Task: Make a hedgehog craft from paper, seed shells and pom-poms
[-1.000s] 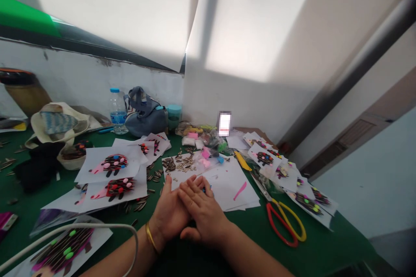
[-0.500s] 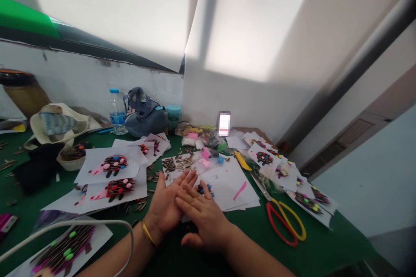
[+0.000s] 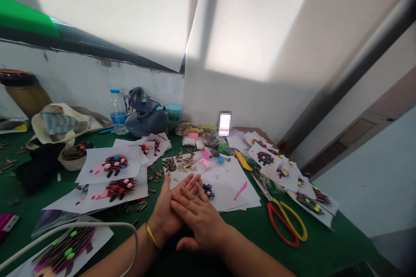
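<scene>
My left hand is palm up with its fingers stretched out, a gold bangle on the wrist. Across its palm lies my right hand, palm down, fingers extended and thumb held apart. Whatever may be between the palms is hidden. Just beyond my fingertips, on white paper, is a small hedgehog figure with blue and pink balls, partly covered by my right hand. Sunflower seeds are heaped on the paper's far left part. Pink clay in clear plastic and a pink plastic knife also lie there.
Scissors with red and yellow handles and a yellow cutter lie to the right. Finished hedgehog cards are stacked left, with more cards at right. A pale cable loops over my left forearm. A bottle stands behind.
My hands have shifted slightly towards me, the right one sliding back a little over the left palm. More of the hedgehog figure shows. The things on the table stay put.
</scene>
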The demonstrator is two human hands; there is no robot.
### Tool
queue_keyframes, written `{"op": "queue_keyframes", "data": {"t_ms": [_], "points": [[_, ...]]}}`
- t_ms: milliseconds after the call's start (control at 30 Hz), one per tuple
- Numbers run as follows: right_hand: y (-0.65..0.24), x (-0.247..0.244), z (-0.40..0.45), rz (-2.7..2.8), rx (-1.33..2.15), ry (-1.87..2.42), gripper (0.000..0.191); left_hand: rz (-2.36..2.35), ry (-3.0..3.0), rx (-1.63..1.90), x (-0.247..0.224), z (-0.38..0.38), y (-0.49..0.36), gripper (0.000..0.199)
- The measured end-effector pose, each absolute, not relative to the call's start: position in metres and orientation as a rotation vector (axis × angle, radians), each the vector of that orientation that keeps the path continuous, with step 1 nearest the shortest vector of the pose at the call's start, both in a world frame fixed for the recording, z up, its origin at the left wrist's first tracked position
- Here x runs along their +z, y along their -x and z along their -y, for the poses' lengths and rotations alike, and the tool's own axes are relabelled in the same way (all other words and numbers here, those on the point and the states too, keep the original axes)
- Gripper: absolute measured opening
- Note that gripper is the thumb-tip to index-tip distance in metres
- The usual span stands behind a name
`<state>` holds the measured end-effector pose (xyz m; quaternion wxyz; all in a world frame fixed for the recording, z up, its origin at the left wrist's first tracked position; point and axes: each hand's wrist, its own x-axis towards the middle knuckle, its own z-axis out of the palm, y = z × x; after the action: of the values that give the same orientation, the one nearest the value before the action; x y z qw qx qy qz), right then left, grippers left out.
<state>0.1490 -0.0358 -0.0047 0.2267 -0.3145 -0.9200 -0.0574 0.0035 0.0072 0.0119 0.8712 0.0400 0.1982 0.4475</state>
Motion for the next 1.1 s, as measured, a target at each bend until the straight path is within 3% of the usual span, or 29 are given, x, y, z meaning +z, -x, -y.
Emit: {"op": "queue_keyframes", "data": {"t_ms": [200, 367, 700, 833, 1000, 1100], "points": [[-0.1506, -0.0056, 0.0357, 2.502, -0.143, 0.88, 0.071, -0.373, -0.107, 0.97, 0.0111, -0.0104, -0.0003, 0.084], [-0.1478, -0.0042, 0.0373, 2.514, -0.169, 0.915, 0.081, -0.419, -0.097, 0.933, 0.0116, -0.0082, -0.0025, 0.08], [-0.1488, -0.0059, 0.0369, 2.492, -0.133, 0.931, 0.078, -0.411, -0.074, 0.942, 0.0126, -0.0074, -0.0034, 0.078], [-0.1491, -0.0093, 0.0363, 2.474, -0.111, 0.892, 0.064, -0.439, -0.086, 0.99, 0.0152, -0.0077, -0.0036, 0.08], [-0.1475, -0.0084, 0.0367, 2.469, -0.11, 0.902, 0.067, -0.431, -0.104, 0.964, 0.0124, -0.0095, -0.003, 0.079], [-0.1477, -0.0079, 0.0367, 2.427, -0.099, 0.901, 0.057, -0.419, -0.11, 0.977, 0.0111, -0.0101, -0.0025, 0.079]]}}
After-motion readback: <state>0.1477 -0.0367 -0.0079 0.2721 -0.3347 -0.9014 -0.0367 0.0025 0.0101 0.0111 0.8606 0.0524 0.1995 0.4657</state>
